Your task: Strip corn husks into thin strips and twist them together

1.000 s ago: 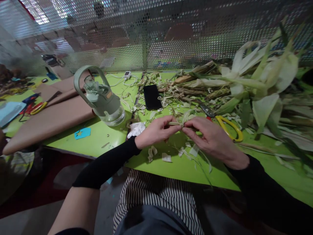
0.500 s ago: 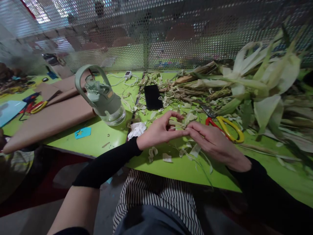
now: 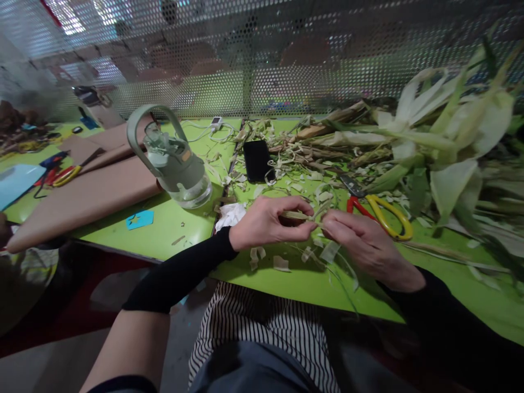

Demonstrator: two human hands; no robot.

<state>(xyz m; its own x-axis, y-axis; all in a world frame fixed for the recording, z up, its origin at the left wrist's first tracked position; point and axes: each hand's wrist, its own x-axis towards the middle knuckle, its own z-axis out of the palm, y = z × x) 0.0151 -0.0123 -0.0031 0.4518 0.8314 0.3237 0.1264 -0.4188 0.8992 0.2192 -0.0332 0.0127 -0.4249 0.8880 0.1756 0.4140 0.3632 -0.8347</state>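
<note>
My left hand (image 3: 274,219) pinches a small bundle of pale green corn husk (image 3: 295,216) between thumb and fingers, just above the green table (image 3: 262,279). Close beside it on the right, my right hand (image 3: 360,240) is closed, its fingertips pressed together at the bundle's end; a thin husk strip seems to be in them, mostly hidden. Husk scraps (image 3: 281,264) lie below and around both hands. Scissors (image 3: 380,214) with red and yellow handles rest to the right, beyond my right hand.
A black phone (image 3: 257,161) lies ahead of my hands. To the left stand a green water bottle (image 3: 180,169) and a crumpled tissue (image 3: 230,216). Brown paper (image 3: 94,194) and a blue card (image 3: 140,219) lie farther left. Corn husks (image 3: 442,136) are heaped at the right.
My left fingers have closed into a tighter pinch around the husk bundle. My right hand has shifted slightly right and its fingers are more curled, opening a small gap between the hands.
</note>
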